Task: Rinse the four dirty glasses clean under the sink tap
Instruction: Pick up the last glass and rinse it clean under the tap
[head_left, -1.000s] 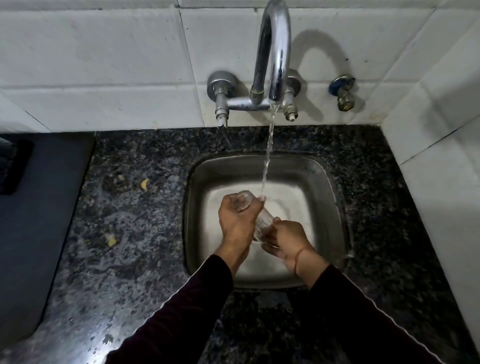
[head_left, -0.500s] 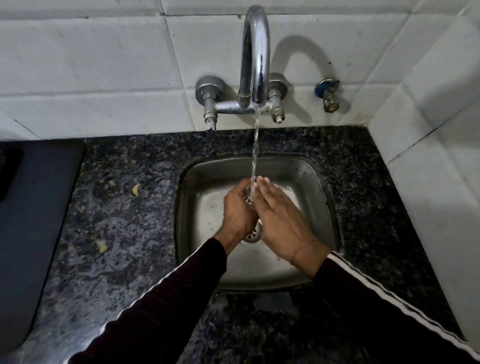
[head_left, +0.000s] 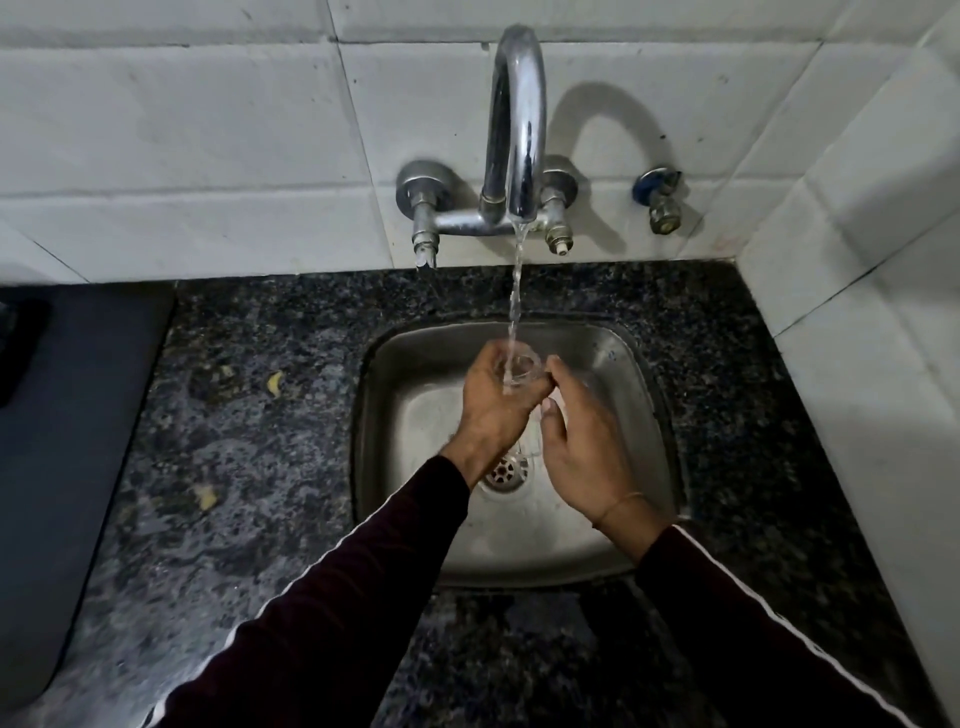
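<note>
A clear glass (head_left: 517, 370) stands mouth up in the water stream falling from the chrome tap (head_left: 517, 130), over the steel sink (head_left: 639, 415). My left hand (head_left: 493, 410) grips the glass from the left, its fingers curled round it. My right hand (head_left: 582, 447) lies close on the right, with its fingers mostly extended and their tips touching the side of the glass near the rim. Most of the glass is hidden behind my left hand. No other glasses are in view.
The drain (head_left: 503, 474) lies below my hands. A dark speckled granite counter (head_left: 260, 441) surrounds the sink and carries small yellow scraps (head_left: 275, 382). A dark mat (head_left: 62, 415) covers the left side. A small wall valve (head_left: 662, 200) sits to the right of the tap. White tiled walls close the back and right.
The glass was tilted between both hands, then my right hand covered it. Now it stands upright in my left hand under the stream, and my right hand has drawn back to its side.
</note>
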